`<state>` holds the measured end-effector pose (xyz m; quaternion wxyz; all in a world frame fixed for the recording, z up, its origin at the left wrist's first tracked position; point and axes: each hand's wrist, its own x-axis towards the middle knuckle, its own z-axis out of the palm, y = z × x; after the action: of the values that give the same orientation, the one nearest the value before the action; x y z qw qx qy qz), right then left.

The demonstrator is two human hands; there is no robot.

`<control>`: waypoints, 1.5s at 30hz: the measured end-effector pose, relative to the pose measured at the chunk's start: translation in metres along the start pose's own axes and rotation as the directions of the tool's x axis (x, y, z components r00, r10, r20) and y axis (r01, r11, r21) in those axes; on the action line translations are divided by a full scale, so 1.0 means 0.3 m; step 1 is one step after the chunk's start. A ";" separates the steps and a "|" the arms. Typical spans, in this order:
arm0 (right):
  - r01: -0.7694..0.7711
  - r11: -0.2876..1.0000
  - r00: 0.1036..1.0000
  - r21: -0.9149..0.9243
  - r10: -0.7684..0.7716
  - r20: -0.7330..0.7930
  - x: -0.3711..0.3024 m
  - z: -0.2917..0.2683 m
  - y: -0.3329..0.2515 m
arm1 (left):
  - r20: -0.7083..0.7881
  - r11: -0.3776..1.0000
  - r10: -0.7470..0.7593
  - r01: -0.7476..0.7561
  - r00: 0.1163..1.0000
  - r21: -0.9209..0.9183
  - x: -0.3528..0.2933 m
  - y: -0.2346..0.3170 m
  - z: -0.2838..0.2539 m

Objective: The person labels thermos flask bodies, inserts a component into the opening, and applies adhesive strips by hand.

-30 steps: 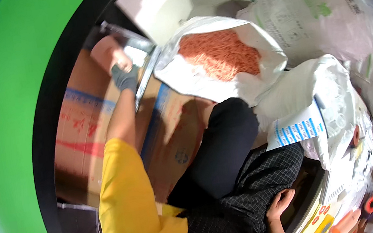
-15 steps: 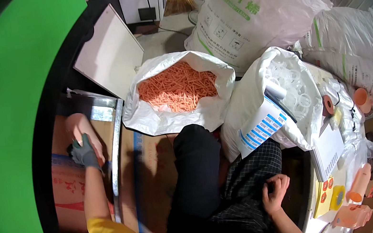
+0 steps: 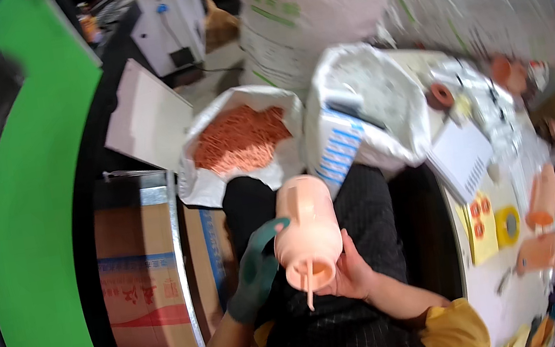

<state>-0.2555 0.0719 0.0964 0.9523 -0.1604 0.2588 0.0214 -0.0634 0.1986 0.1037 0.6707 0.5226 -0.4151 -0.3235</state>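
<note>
Over my lap is a hollow peach-coloured plastic bottle-shaped part (image 3: 304,205), tilted with its round opening toward me. A thin peach stick (image 3: 310,285) of the same plastic juts from that opening. My right hand (image 3: 351,270) grips the part from the lower right, some of its fingers hidden beneath it. My left hand (image 3: 256,273), in a grey-green glove, is at the part's left side, one fingertip against it and the palm apart from it.
An open white sack (image 3: 205,193) of peach plastic sticks stands ahead, beside another sack (image 3: 410,139) of clear plastic pieces. At left is a metal-edged opening (image 3: 181,260) with cardboard inside. Yellow tape (image 3: 508,225) and similar peach parts (image 3: 543,195) lie on the right-hand table.
My left hand has come from the opening at left to my lap, bringing the peach part. My right hand has left my thigh and now holds the part. The view has shifted.
</note>
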 end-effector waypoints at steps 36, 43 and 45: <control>0.398 -0.569 0.210 -0.720 -0.707 0.675 0.217 0.062 -0.338 | 0.175 0.223 0.568 -0.354 0.805 0.908 0.299 0.018 0.133; 0.426 -0.563 0.285 -0.708 -0.659 0.696 0.158 0.092 -0.455 | 0.148 0.352 0.651 -0.469 0.745 0.810 0.370 0.002 0.136; 0.350 -0.565 0.340 -0.747 -0.666 0.664 0.097 0.017 -0.493 | 0.094 0.446 0.622 -0.451 0.777 0.773 0.294 -0.039 0.147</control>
<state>-0.2094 -0.0679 0.1297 0.3027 -0.8706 0.1223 -0.3681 -0.0636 0.1001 0.1163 0.4922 0.6236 -0.5838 0.1673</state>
